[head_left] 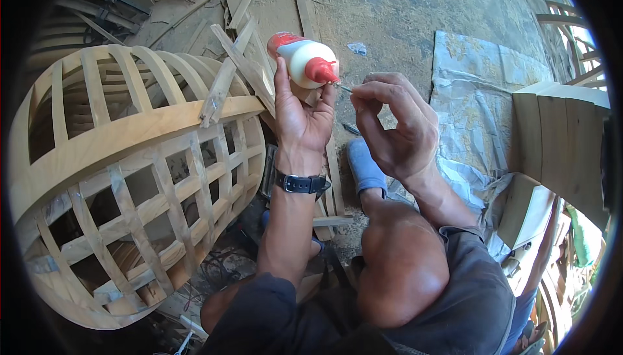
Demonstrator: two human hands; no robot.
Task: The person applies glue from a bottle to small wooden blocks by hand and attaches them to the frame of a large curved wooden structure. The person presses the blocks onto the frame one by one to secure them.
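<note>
My left hand is closed around a white glue bottle with a red label and a red nozzle cap. The bottle lies tilted, its nozzle pointing right toward my other hand. Between the thumb and forefinger of my right hand is a thin nail-like metal pin, pinched at one end. Its far end meets the tip of the nozzle; whether it sits inside the opening I cannot tell. A black-strapped watch is on my left wrist.
A large curved wooden lattice frame stands at the left. Loose wooden strips lean beside it on the dusty floor. A crumpled pale sheet lies to the right, near a curved wooden piece. My shoe is below my hands.
</note>
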